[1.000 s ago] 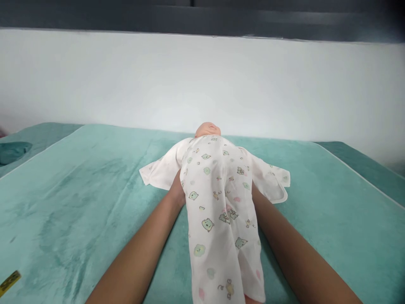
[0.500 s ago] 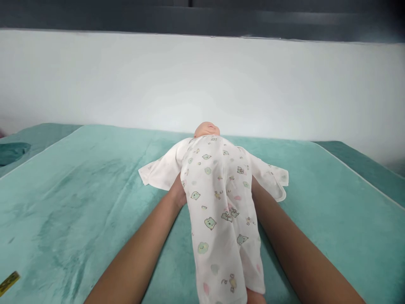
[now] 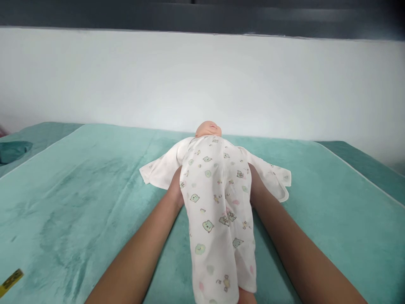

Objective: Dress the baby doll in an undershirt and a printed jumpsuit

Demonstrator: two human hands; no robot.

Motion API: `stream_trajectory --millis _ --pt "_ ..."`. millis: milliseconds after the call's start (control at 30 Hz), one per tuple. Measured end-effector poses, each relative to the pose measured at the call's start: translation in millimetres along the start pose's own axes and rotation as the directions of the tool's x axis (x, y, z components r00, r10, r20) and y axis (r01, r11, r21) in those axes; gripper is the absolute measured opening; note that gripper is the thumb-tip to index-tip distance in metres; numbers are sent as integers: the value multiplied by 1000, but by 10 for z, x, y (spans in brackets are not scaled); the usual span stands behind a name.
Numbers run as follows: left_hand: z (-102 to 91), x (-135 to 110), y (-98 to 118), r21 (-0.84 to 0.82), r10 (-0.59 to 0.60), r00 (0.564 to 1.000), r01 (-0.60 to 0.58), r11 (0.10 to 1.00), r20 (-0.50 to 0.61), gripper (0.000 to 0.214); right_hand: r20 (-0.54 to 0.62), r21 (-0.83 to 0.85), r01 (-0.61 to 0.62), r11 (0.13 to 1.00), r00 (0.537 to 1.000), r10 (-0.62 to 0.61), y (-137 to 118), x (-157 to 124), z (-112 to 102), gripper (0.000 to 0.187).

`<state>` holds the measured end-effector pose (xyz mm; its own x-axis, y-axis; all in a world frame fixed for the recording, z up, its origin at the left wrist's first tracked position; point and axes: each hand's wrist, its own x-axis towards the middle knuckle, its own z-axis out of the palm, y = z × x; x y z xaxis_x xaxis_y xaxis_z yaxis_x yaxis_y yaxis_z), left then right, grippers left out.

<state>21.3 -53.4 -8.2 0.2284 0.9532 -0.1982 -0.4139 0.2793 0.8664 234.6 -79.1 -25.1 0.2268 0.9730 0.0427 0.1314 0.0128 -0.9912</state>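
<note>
A baby doll (image 3: pixel 209 128) lies face up on a teal cloth (image 3: pixel 95 190), its head at the far end. It wears a white garment (image 3: pixel 218 202) printed with green and pink little animals; a bare leg shows at the bottom edge. Both white sleeves (image 3: pixel 164 166) spread out sideways. My left hand (image 3: pixel 178 185) is pressed around the doll's left-hand side in view. At the opposite side, my right hand (image 3: pixel 254 183) holds it likewise. The fingers of both hands are hidden beneath or behind the garment.
A white wall (image 3: pixel 202 80) rises behind the cloth, with a dark band (image 3: pixel 202 17) above it. Darker teal fabric (image 3: pixel 354 164) runs along both sides. At the lower left lies a small yellow strip with black marks (image 3: pixel 11 282).
The doll's lower legs have swung slightly to the left. My hands stay at its sides, the right wrist a little higher in view.
</note>
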Motion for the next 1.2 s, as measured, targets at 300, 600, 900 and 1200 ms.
stream_trajectory --millis 300,600,900,1200 --pt "-77 -33 167 359 72 996 -46 932 -59 20 -131 40 48 998 990 -43 10 21 -49 37" --pt "-388 -252 -33 863 395 900 -340 374 184 30 -164 -192 194 962 960 -226 73 -71 -115 28" --pt "-573 -653 -279 818 354 741 -553 -159 570 23 281 -646 488 588 867 -411 180 -917 -123 31" --pt "-445 -608 -296 876 401 788 -349 -334 467 15 374 -761 536 366 823 -428 214 -1013 -35 24"
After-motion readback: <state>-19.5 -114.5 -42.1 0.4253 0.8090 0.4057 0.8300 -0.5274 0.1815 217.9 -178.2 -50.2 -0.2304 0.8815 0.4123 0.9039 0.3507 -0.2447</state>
